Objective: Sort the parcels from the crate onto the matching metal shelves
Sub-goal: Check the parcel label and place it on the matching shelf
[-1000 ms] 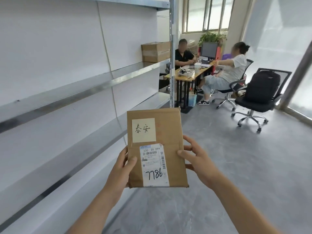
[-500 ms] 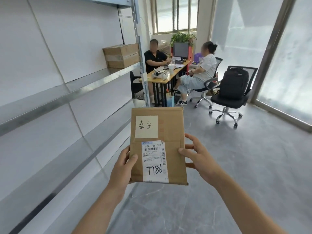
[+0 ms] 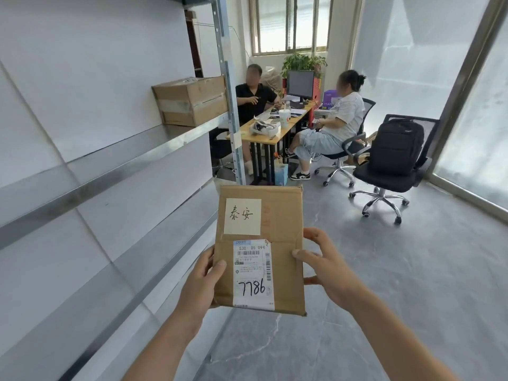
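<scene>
A flat brown cardboard parcel (image 3: 283, 232) stands upright in front of me, held between both hands. It carries a pale yellow note with handwritten characters and a white shipping label marked 7786. My left hand (image 3: 202, 281) grips its lower left edge, thumb on the front. My right hand (image 3: 325, 266) grips the right edge, thumb on the front face. The metal shelves (image 3: 115, 171) run along my left, their steel front edges angled toward the far end. The crate is out of view.
A taped cardboard box (image 3: 192, 100) sits at the far end of the upper shelf. Beyond the shelf's upright post (image 3: 232, 111), two people sit at a desk (image 3: 272, 130). A black office chair (image 3: 393, 166) with a backpack stands to the right on grey floor.
My view has swung right and moved along the shelves toward the desk. The parcel stays gripped in both hands, at much the same height before me.
</scene>
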### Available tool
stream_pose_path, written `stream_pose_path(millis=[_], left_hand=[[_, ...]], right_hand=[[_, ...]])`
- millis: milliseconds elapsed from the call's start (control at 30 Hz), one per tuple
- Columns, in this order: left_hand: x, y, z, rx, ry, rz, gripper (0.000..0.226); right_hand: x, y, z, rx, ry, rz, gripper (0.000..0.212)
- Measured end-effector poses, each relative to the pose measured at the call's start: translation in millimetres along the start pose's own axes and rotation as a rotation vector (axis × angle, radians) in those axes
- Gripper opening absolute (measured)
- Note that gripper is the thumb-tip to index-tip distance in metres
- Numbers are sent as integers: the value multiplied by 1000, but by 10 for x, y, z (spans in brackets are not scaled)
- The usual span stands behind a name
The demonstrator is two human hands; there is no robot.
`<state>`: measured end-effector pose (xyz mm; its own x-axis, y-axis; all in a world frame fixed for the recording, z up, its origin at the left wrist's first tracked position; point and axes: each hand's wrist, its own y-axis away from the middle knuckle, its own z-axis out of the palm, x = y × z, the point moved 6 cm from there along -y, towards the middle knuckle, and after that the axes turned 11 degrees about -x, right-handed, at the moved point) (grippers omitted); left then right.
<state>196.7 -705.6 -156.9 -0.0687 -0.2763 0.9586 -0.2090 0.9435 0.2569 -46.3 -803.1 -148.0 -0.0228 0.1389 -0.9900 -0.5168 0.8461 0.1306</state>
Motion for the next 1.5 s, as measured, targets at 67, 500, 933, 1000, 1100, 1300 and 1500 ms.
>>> stream_pose_path(millis=[67,500,933,1000,1100,1300,1500], left_hand=[[29,-198,41,-4,-14,-25,30],[271,-1517,610,134,62,-110,35],[407,-2164,463,272,115,-171,32],[364,-2294,334,290,113,-172,33],[349,-2538,122,304,94,-141,33],[373,-3074,-409,328,122,-86,30],[414,-3533,-904,346,111,-111,28]], right_hand=[[-31,-221,-122,-8,5,9,30],[-239,-1900,-1211,-193,93,98,83],[-446,-3205,-1410,-440,200,182,77],[-413,-3383,-1333,-453,175,188,72],[-399,-3649,-1219,-460,135,178,66],[-424,-4295,-954,-450,76,166,63],[-383,-4821,-752,-411,54,184,65]])
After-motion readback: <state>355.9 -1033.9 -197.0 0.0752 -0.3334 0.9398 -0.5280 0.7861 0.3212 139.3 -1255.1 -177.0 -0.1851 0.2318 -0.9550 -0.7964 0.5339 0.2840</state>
